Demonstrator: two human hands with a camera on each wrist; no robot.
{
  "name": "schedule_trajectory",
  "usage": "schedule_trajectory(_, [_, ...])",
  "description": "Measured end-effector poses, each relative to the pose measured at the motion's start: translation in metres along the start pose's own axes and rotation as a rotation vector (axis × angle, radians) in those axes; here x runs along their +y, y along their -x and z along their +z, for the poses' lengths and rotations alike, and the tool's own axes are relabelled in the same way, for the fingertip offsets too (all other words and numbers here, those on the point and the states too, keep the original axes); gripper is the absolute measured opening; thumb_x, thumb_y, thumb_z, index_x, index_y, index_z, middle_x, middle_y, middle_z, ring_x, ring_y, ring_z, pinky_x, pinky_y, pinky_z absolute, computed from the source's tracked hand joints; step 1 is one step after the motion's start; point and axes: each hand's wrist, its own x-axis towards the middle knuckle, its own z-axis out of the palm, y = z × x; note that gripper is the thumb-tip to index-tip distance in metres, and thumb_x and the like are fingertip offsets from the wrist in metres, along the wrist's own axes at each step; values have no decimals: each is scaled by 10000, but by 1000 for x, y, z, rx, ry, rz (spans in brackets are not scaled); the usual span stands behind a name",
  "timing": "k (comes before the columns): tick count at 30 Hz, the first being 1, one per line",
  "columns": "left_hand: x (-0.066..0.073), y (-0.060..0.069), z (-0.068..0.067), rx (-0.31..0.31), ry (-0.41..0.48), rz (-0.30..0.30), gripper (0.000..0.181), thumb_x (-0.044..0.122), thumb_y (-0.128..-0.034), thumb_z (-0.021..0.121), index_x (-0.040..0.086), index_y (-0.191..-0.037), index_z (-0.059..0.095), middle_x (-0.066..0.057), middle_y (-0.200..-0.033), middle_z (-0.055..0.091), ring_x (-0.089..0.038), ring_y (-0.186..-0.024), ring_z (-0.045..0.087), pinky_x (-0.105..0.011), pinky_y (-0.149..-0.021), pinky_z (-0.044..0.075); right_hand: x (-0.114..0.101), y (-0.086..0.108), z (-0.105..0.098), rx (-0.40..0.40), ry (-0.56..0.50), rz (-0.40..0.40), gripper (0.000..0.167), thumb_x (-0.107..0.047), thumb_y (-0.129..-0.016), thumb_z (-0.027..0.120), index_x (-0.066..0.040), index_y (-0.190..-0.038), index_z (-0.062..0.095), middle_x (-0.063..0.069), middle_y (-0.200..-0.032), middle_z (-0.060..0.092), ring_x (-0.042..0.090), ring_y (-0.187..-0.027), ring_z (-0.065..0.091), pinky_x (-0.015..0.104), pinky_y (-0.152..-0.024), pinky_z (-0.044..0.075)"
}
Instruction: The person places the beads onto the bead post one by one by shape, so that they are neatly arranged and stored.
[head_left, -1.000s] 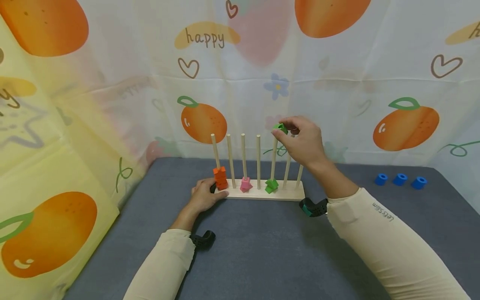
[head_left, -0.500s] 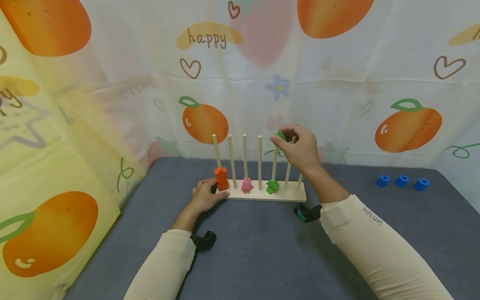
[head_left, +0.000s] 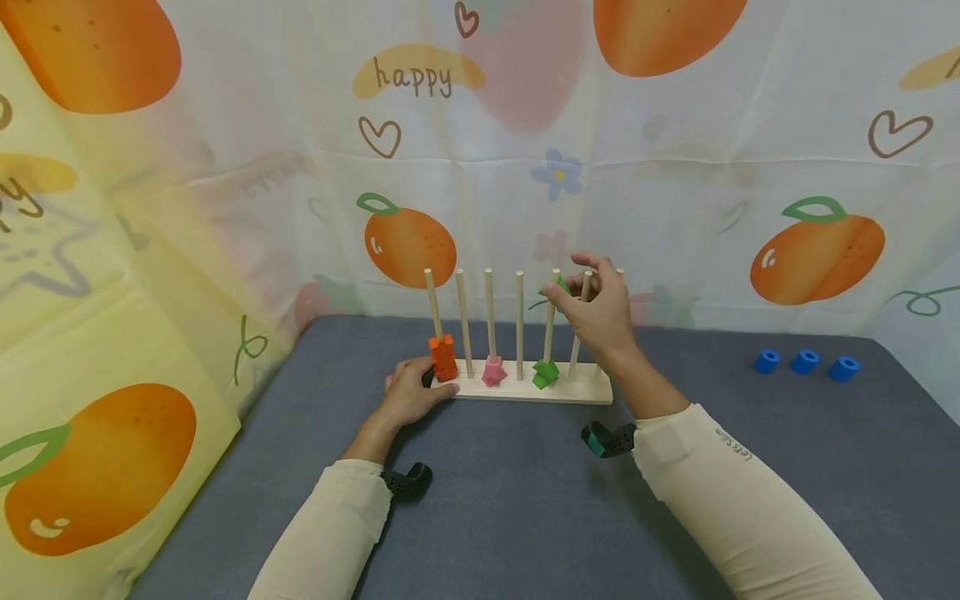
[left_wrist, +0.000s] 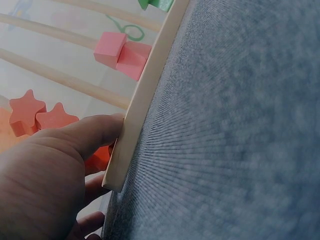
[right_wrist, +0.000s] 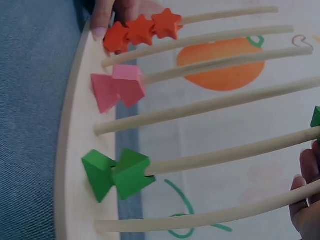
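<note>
A wooden peg board (head_left: pixel 525 390) with several upright pegs stands on the table. My left hand (head_left: pixel 408 393) grips its left end, the thumb (left_wrist: pixel 102 131) lying along the front edge. My right hand (head_left: pixel 606 317) pinches a green block (right_wrist: pixel 316 118) around the upper part of the fifth peg, whose tip pokes out above the block. Low on that same peg sit two green blocks (right_wrist: pixel 120 174). Two pink blocks (right_wrist: pixel 119 86) are at the foot of the third peg. Three orange stars (right_wrist: pixel 141 30) are stacked on the leftmost peg, beside my left hand.
Three blue cylinders (head_left: pixel 805 361) with holes lie in a row at the table's right. The grey table (head_left: pixel 495 500) ends at a printed curtain (head_left: pixel 300 233) behind the board. A yellow cloth (head_left: pixel 97 400) hangs at the left.
My right hand has come down with the green block, which went from above the peg to around its upper part. The left hand stays on the board's end.
</note>
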Motion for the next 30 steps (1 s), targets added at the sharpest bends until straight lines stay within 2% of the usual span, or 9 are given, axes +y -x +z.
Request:
schedule_trajectory(6, [-1, 0, 1, 1, -2, -2, 517, 329, -832, 766, 119, -1282, 623, -150, -1317, 555, -350, -1269, 347, -548, -992, 179, 10, 7, 2, 14, -18, 60, 465, -181, -881, 729, 5, -1254, 523, 150, -1090, 561, 228, -1035, 537, 377, -866, 459])
schedule_trajectory(13, [0, 0, 0, -1, -8, -6, 526, 330, -834, 763, 120, -1294, 615, -148, -1321, 553, -350, -1272, 345, -548, -999, 177, 19, 14, 5, 23, -95, 148, 322, -151, -869, 736, 30, -1104, 610, 134, -980, 584, 263, -957, 562, 374, -833, 464])
schedule_trajectory(22, [-1, 0, 0, 2, -4, -8, 545, 332, -834, 763, 113, -1308, 606, -145, -1323, 551, -342, -1271, 345, -541, -1002, 174, 35, 20, 10, 20, -144, 247, 311, -127, -876, 723, 34, -1114, 604, 122, -1018, 583, 261, -994, 548, 381, -912, 439])
schedule_trajectory(30, [0, 1, 0, 1, -10, -3, 557, 337, -833, 763, 114, -1318, 600, -151, -1325, 549, -347, -1271, 348, -542, -995, 186, 48, 26, 13, 30, -117, 239, 328, -84, -871, 710, 31, -1159, 606, 145, -1072, 582, 246, -1022, 541, 367, -904, 438])
